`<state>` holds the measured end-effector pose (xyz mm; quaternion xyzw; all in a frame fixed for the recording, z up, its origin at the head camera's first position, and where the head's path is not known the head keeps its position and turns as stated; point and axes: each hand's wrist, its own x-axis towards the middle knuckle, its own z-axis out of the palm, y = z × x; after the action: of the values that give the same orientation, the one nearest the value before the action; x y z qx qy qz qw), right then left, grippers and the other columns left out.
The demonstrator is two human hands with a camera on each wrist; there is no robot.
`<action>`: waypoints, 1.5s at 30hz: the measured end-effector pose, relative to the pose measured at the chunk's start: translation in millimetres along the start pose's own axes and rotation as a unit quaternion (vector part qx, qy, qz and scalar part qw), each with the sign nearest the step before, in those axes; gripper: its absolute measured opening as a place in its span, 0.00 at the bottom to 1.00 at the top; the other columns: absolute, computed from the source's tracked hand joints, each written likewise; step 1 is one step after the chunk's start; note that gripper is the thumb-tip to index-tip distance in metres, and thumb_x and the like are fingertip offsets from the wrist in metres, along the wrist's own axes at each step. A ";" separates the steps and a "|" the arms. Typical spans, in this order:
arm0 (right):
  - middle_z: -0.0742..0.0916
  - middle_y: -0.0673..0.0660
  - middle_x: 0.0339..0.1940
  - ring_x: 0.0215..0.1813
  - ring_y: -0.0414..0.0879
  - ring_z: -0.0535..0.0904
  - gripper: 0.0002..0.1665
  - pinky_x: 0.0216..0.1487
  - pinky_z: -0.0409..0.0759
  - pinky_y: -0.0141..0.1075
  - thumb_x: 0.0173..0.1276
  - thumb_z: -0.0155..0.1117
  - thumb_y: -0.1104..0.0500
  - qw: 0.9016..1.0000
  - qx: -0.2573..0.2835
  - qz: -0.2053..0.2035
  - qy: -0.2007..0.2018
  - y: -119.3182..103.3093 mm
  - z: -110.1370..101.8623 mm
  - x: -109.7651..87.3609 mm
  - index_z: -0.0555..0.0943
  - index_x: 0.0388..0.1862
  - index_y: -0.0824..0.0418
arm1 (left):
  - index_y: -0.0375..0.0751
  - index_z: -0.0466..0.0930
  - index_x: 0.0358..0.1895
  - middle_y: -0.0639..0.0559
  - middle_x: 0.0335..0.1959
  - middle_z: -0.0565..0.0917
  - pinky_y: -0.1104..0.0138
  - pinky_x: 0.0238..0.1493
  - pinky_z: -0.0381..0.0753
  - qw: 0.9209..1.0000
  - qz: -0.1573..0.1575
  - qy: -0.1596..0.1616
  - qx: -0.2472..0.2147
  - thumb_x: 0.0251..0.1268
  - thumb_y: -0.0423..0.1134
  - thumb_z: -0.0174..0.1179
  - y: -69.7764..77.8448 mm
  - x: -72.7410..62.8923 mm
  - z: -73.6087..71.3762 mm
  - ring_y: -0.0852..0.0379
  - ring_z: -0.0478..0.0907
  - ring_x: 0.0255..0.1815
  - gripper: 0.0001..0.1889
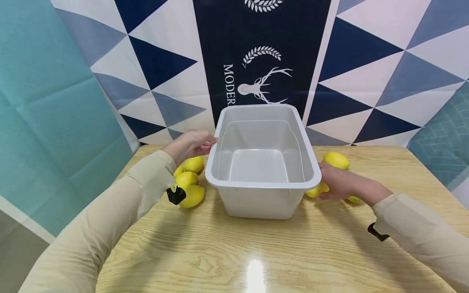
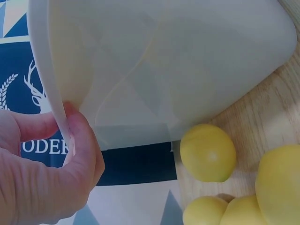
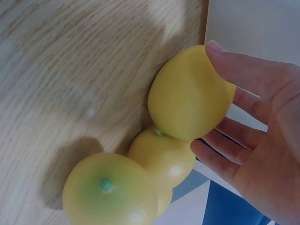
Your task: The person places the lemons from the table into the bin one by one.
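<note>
I am watching a grey bin (image 1: 258, 202) standing at frame centre, the left hand (image 1: 196, 142) pinching its left rim (image 1: 211, 158). Right of centre, the right hand (image 1: 338, 182) is holding a lemon (image 1: 318, 190); a slack hold could be letting it roll into adjacent lemons (image 3: 164, 157).

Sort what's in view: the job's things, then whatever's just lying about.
Likely the job's: light-grey rectangular plastic bin, pinched by the left hand; yellow oval lemon, touched by the right hand; other yellow lemons.

Apparently just around: blue-and-white triangle-patterned backdrop; pale wood-grained table.
</note>
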<state>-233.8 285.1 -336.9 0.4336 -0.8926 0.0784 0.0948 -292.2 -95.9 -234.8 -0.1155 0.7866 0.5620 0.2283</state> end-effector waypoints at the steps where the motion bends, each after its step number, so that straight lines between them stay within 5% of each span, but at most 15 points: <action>1: 0.84 0.53 0.45 0.46 0.47 0.77 0.37 0.47 0.74 0.47 0.34 0.84 0.58 1.000 0.001 0.000 0.001 0.2 0.7 -0.3 0.80 0.48 0.61 | 0.36 0.67 0.64 0.49 0.45 0.73 0.79 0.29 0.79 1.000 0.000 0.000 -0.001 0.69 0.37 0.55 -0.2 0.0 0.4 0.61 0.76 0.32 0.22; 14: 0.85 0.49 0.40 0.41 0.42 0.78 0.37 0.44 0.79 0.43 0.29 0.84 0.63 0.998 0.007 -0.050 0.044 2.5 6.6 -1.5 0.80 0.44 0.60 | 0.35 0.68 0.63 0.51 0.41 0.73 0.80 0.31 0.79 1.000 0.004 0.002 0.002 0.69 0.37 0.56 -0.6 -3.2 1.5 0.62 0.75 0.29 0.22; 36: 0.86 0.52 0.39 0.41 0.43 0.80 0.25 0.46 0.82 0.44 0.47 0.77 0.60 0.997 0.047 0.022 -0.061 -7.7 -5.7 4.5 0.80 0.45 0.64 | 0.36 0.66 0.64 0.50 0.42 0.72 0.79 0.30 0.79 0.999 -0.016 -0.023 -0.032 0.69 0.35 0.55 2.4 -0.8 -2.0 0.60 0.74 0.34 0.22; 45: 0.84 0.59 0.46 0.48 0.50 0.78 0.32 0.51 0.80 0.50 0.49 0.77 0.57 0.992 0.090 0.039 -0.080 -16.1 -2.7 3.6 0.76 0.51 0.68 | 0.37 0.66 0.64 0.51 0.41 0.72 0.78 0.32 0.81 0.999 -0.020 -0.026 -0.041 0.69 0.35 0.54 1.9 -0.3 -1.0 0.59 0.75 0.35 0.22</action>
<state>-223.0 273.1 -332.5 0.4104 -0.9028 0.1274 -0.0195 -293.0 -96.2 -232.8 -0.1261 0.7544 0.5916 0.2549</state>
